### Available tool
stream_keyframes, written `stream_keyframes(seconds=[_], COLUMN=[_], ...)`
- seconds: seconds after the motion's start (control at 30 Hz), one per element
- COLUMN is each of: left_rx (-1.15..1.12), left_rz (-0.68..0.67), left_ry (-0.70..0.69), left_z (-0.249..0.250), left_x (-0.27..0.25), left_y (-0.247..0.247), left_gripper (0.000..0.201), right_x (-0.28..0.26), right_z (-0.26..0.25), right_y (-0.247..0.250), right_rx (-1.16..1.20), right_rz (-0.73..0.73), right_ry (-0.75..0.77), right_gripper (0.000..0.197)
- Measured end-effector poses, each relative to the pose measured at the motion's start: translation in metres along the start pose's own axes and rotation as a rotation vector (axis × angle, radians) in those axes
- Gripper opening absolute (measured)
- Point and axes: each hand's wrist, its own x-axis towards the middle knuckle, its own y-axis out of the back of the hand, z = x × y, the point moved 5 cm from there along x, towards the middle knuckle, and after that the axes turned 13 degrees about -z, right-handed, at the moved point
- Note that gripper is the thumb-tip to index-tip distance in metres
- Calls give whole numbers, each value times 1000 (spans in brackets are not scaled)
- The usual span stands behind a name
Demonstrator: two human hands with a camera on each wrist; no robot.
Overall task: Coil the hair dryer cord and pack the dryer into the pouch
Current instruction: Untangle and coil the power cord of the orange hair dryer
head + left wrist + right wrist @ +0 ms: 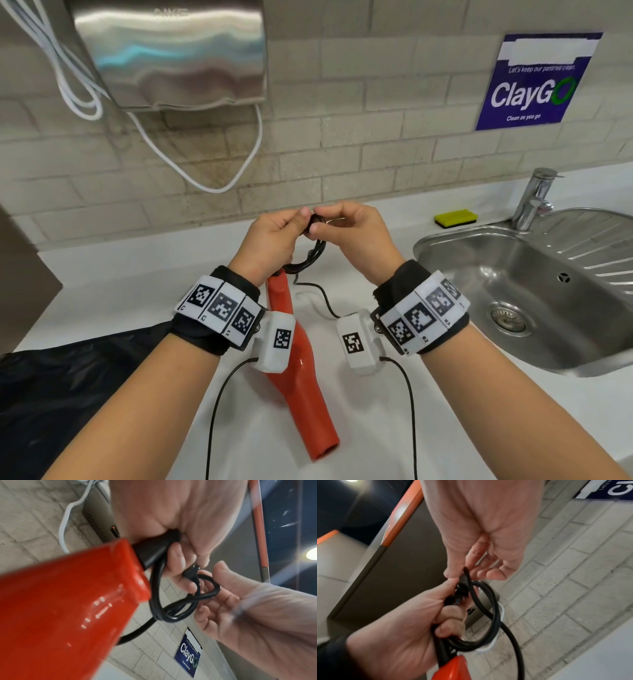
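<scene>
A red hair dryer hangs nozzle-down over the white counter, its handle end up under my left hand. That hand grips a small coil of the black cord at the handle's strain relief. My right hand pinches a loop of the cord between thumb and fingers, right against the left hand. The rest of the cord trails loose onto the counter. A black pouch lies flat at the lower left.
A steel sink with a tap sits to the right, a yellow sponge behind it. A metal hand dryer with white cables hangs on the tiled wall. A blue ClayGo sign hangs at the right.
</scene>
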Motion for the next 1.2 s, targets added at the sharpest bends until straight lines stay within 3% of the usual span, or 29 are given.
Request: stream_keyframes(seconds=[0.17,0.4,0.67,0.77,0.83,0.9,0.97,1.1,1.2], left_rx=[13,35,40,16,24,6,-32,-101,-9], left_rz=[0,-84,-95,-101,-97,-73,-30,8,9], left_ry=[-22,-30,-48,-56,-54,-33,-8,28,69], left_z=[2,4,13,17,16,11,5,-4,-4], left_x=[0,1,-4,-9,-10,-9,-7,-8,-11], left_y=[-2,-8,-11,-13,-12,-9,-2,11,17], left_gripper=[32,27,21,22,22,22,21,23,20], right_x=[-5,0,5,5,0,-3,-3,-6,-3], right_z=[2,4,8,18,22,25,28,42,44], right_y=[-1,3,6,-3,-16,-22,-21,-11,5], right_rx=[19,-199,-319,-388,-325,-280,-326,-351,-364], right_rz=[39,2,-95,-271,-436,-509,-498,-454,-303], right_ry=[74,45,50,16,5,-9,-43,-127,-112], right_gripper=[9,38,37,31,31,27,18,30,34])
